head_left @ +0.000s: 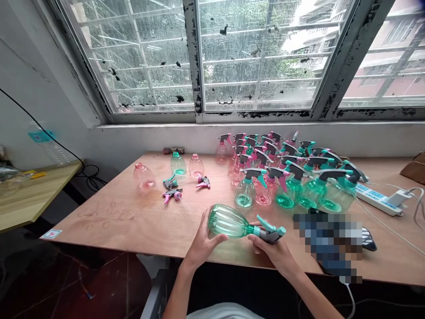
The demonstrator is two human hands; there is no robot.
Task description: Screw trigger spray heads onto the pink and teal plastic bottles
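A green bottle (229, 221) is held on its side just in front of the cluster of finished sprayers (285, 177), above the near part of the surface (133, 217). Its ribbed body is clasped by the left hand (202, 246), and its trigger head (270, 230) is gripped at the neck by the right hand (274, 252). Whether the collar is fully threaded cannot be told.

If the head is turned while tilted against the neck, the thread is likely to be crossed and a crooked, leaky fit left. The thin wall could be dented if it is squeezed too hard. Should either grip slip, the round bottle could be dropped and rolled off the near edge. A wide swing of the nozzle toward the cluster could topple the closest sprayers, which are packed tightly together. Just right of the cluster lies a power strip (375, 197), where knocked sprayers might land. Left of the cluster, loose trigger heads (172, 193) and uncapped bottles (144, 176) are less exposed.
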